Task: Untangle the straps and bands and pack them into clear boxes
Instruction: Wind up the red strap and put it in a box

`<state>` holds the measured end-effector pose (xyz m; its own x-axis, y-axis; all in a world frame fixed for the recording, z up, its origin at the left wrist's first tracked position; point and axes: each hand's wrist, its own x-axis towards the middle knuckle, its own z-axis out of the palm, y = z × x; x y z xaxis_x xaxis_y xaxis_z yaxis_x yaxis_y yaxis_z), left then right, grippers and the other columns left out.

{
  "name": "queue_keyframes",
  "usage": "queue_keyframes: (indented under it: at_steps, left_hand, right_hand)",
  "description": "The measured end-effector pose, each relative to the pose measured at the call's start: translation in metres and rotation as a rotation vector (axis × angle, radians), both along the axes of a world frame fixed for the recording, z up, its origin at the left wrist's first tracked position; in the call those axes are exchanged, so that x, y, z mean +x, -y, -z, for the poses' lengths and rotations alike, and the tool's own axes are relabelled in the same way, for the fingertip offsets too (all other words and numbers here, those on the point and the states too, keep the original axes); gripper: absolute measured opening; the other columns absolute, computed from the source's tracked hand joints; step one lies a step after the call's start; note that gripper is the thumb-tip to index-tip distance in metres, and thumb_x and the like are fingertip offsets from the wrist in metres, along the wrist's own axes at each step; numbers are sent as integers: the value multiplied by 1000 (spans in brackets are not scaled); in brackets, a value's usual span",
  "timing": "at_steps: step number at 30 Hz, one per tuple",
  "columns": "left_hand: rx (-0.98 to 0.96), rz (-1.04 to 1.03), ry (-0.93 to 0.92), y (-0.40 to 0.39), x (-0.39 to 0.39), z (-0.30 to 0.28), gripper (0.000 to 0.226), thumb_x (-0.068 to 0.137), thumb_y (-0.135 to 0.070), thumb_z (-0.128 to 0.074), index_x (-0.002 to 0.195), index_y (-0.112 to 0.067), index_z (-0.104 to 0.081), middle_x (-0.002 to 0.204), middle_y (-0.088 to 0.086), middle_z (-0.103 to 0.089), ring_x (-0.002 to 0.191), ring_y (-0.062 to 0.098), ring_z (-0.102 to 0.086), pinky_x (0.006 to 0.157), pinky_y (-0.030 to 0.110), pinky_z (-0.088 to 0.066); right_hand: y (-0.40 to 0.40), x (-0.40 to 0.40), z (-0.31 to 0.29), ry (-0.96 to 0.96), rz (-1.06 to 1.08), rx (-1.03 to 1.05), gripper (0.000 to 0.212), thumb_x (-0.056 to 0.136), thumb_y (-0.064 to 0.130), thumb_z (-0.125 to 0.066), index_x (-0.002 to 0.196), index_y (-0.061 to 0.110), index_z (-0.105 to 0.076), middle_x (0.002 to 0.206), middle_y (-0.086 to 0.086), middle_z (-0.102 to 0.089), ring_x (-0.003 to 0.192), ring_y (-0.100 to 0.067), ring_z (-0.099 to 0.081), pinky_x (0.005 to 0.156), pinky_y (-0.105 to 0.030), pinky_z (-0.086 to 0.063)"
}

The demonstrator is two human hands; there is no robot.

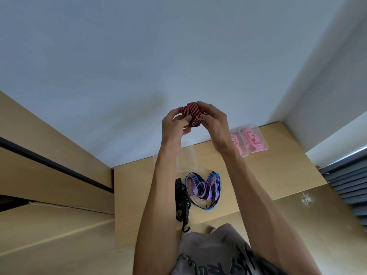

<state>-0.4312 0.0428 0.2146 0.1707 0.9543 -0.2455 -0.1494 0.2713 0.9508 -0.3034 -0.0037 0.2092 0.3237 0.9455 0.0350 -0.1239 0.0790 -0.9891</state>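
A red band with black stripes (191,111) is folded into a small bundle and held up in front of the white wall. My left hand (174,124) grips its left side and my right hand (215,126) grips its right side, fingers curled over the top. Below on the wooden table (278,175) lies a tangled blue and purple strap (202,187) beside a black cord with hooks (181,199). An empty clear box (187,158) stands behind them. Two clear boxes hold pink bands (253,139); the left one is partly hidden by my right wrist.
A wooden cabinet (49,175) with a dark gap runs along the left. A dark ribbed surface (347,183) sits at the right edge under a white ledge. My grey shirt (214,253) fills the bottom middle.
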Motion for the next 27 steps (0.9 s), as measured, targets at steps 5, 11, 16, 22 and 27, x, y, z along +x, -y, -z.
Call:
queue_keyframes:
  at_steps: [5, 11, 16, 22, 27]
  left_hand:
    - [-21, -44, 36, -1, -1, 2, 31, 88, 3, -66, 119, -2, -66, 102, 23, -73, 79, 28, -72, 69, 29, -57]
    - [10, -59, 39, -1, -2, 6, 36, 86, 3, -68, 120, -3, -62, 103, 19, -75, 92, 33, -75, 79, 33, -60]
    - [2, -71, 38, -2, 1, 5, 26, 89, -17, -67, 112, -6, -61, 98, 15, -74, 85, 33, -75, 74, 32, -60]
    - [56, -190, 52, -6, 7, 8, 16, 89, -10, -71, 97, -11, -57, 98, 15, -73, 86, 25, -76, 68, 30, -61]
    - [123, -211, 14, -6, 7, 19, 15, 91, -9, -70, 96, -11, -56, 104, 19, -71, 92, 28, -75, 68, 32, -61]
  right_hand:
    - [5, 1, -1, -29, -53, 11, 42, 82, 7, -49, 117, 14, -72, 113, -4, -72, 108, -21, -64, 96, -37, -52]
    - [0, 3, -1, 255, 52, 18, 10, 92, 6, -66, 100, 0, -70, 100, -5, -74, 94, -17, -73, 86, -37, -58]
    - [-4, 4, -5, 343, 49, -69, 6, 94, 13, -65, 97, 9, -65, 96, 3, -70, 78, -19, -73, 69, -37, -63]
    - [-8, -2, -7, 291, 49, -174, 18, 97, 22, -61, 113, 13, -62, 86, -11, -73, 65, -20, -74, 66, -29, -62]
    - [-9, 1, -6, 300, 115, -220, 18, 88, 17, -72, 93, 2, -62, 67, -9, -73, 52, -19, -70, 57, -28, -59]
